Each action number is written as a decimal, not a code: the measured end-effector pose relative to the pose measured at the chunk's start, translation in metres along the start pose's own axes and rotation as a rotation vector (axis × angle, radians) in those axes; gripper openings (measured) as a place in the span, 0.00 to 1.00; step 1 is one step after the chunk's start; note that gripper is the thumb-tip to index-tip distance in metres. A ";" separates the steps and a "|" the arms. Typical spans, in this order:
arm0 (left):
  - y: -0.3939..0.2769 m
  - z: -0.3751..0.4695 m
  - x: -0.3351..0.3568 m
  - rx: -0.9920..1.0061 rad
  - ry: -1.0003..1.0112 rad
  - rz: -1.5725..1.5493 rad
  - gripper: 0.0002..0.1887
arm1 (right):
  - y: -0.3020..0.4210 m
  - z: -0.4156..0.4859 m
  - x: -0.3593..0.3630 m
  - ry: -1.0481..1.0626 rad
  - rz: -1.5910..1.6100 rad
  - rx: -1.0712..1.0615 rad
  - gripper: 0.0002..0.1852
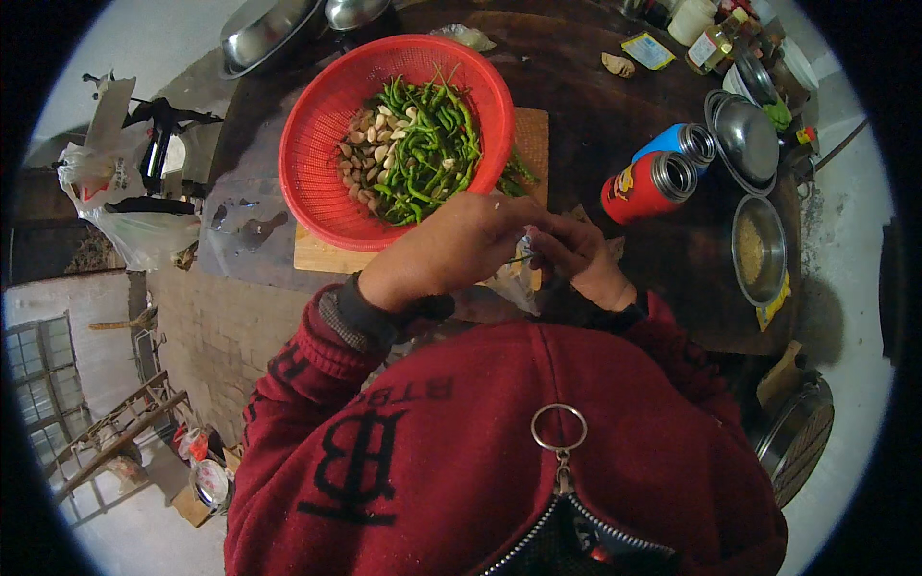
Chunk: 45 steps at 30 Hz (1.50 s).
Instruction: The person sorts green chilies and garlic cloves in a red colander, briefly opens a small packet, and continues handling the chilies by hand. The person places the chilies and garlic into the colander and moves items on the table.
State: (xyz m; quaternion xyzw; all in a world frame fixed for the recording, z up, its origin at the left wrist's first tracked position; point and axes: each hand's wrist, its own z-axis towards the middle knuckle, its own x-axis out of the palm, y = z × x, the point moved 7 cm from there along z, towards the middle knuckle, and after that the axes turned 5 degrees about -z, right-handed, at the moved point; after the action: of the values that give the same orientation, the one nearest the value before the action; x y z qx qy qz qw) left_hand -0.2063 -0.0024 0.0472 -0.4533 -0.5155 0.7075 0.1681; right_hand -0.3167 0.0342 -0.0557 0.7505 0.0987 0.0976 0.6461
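Note:
My left hand (461,234) and my right hand (580,263) meet just in front of a red plastic colander (310,155). Between their fingertips they pinch the gathered top of a small clear plastic bag (520,288), which hangs down over the table edge side. A thin dark strand crosses near the pinch; its kind is too small to tell. The left fingertips are mostly hidden behind the back of that hand. Green chilli peppers (432,144) fill the colander's right side, and garlic cloves (371,137) lie on its left. The colander rests on a wooden cutting board (328,258).
A red flask (634,194) and a blue flask (663,137), both uncapped, stand to the right. Beyond them are an upturned metal bowl (749,140) and a metal bowl of grain-like food (753,252). Bottles (709,47) crowd the far right corner. A metal basin (263,32) stands far left.

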 end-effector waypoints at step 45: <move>0.016 -0.011 0.005 -0.061 -0.034 -0.043 0.18 | -0.008 -0.003 0.009 -0.027 0.036 -0.008 0.09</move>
State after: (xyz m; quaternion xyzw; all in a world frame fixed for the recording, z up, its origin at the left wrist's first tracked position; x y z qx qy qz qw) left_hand -0.1958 0.0008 0.0303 -0.4350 -0.5491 0.6954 0.1604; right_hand -0.3093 0.0401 -0.0626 0.7510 0.0759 0.0997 0.6484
